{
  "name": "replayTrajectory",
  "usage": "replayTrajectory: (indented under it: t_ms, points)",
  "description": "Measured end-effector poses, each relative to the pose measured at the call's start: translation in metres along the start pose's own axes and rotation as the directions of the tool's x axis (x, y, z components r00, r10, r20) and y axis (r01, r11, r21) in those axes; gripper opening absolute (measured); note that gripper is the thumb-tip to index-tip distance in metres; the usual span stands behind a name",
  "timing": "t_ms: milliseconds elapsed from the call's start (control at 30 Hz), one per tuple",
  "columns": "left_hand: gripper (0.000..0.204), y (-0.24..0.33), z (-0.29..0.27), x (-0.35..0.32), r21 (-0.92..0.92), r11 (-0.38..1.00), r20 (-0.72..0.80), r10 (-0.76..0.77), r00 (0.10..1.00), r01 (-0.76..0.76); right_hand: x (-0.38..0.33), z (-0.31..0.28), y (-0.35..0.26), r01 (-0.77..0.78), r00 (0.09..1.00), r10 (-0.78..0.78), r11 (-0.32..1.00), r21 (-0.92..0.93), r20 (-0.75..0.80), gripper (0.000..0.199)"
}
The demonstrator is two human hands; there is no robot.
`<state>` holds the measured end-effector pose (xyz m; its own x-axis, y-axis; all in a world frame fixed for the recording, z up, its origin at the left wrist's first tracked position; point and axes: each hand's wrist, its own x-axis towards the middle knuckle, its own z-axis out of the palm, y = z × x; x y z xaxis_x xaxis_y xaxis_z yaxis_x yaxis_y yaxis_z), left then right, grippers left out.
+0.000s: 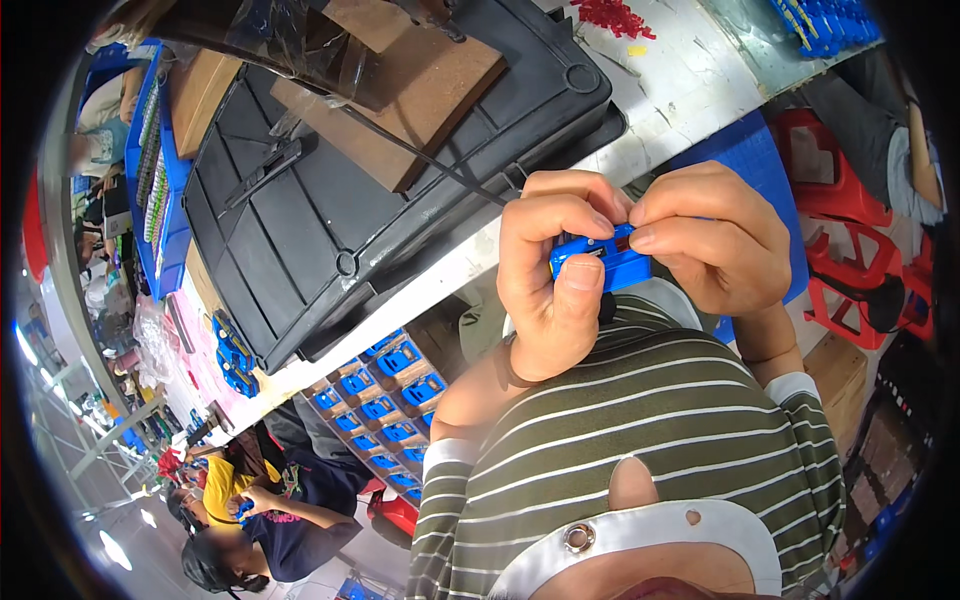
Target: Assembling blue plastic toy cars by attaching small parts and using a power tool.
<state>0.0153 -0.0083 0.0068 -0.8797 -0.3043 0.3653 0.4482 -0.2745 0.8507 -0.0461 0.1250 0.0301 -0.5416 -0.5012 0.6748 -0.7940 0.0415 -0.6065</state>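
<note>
A small blue plastic part [600, 262] is held close to my chest, above my striped shirt. My left hand [553, 275] grips it from the left, thumb pressed on its front face and fingers curled over its top. My right hand [712, 238] pinches its right end with thumb and fingertips. Both hands touch the part and meet over it. The part's back side is hidden by my fingers.
A large black plastic lid [330, 200] with brown cardboard pieces [420, 80] lies on the white workbench [690, 90]. A tray of several blue parts [385, 400] sits below the bench edge. Red stools [850, 250] stand right. Other people work at lower left and upper right.
</note>
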Motion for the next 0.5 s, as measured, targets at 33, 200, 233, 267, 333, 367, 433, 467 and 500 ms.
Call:
replayTrajectory:
  t_ms: [33, 200, 233, 267, 333, 367, 433, 467, 500]
  points:
    - [0.030, -0.001, -0.001, 0.000, 0.010, 1.000, 0.014, 0.013, 1.000, -0.013, 0.000, 0.000, 0.000, -0.003, 1.000, 0.003, 1.000, -0.001, -0.001, 0.021]
    - [0.034, -0.006, -0.005, 0.001, 0.001, 0.999, 0.042, 0.045, 0.998, -0.046, -0.008, -0.003, 0.005, -0.079, 0.996, 0.082, 0.991, 0.104, -0.022, 0.024]
    - [0.036, -0.007, -0.005, 0.001, -0.027, 0.998, 0.046, 0.051, 0.998, -0.050, -0.012, -0.003, 0.008, -0.077, 0.996, 0.082, 0.991, 0.107, -0.044, 0.032]
    - [0.037, -0.007, -0.005, 0.001, -0.029, 0.998, 0.042, 0.058, 0.997, -0.057, -0.019, -0.003, 0.011, -0.075, 0.994, 0.082, 0.991, 0.111, -0.066, 0.040]
    - [0.038, -0.007, -0.005, 0.002, -0.035, 0.997, 0.038, 0.077, 0.996, -0.075, -0.032, 0.001, 0.018, -0.077, 0.993, 0.084, 0.993, 0.085, -0.088, 0.058]
    - [0.042, -0.006, -0.008, 0.003, 0.011, 0.997, 0.057, 0.074, 0.996, -0.075, -0.041, 0.005, 0.021, -0.083, 0.992, 0.087, 0.995, 0.053, -0.089, 0.068]
    - [0.044, -0.001, -0.006, 0.006, 0.005, 0.999, 0.003, 0.039, 0.999, -0.039, -0.058, 0.014, 0.025, -0.115, 0.993, 0.116, 0.991, -0.061, 0.002, 0.099]
    - [0.045, 0.003, -0.004, 0.007, 0.001, 1.000, -0.023, 0.023, 0.999, -0.023, -0.065, 0.024, 0.023, -0.128, 0.992, 0.128, 0.991, -0.031, 0.008, 0.101]
    - [0.048, 0.007, -0.004, 0.009, 0.127, 0.992, -0.010, -0.022, 1.000, 0.023, -0.069, 0.032, 0.022, -0.119, 0.991, 0.121, 0.992, -0.050, 0.051, 0.099]
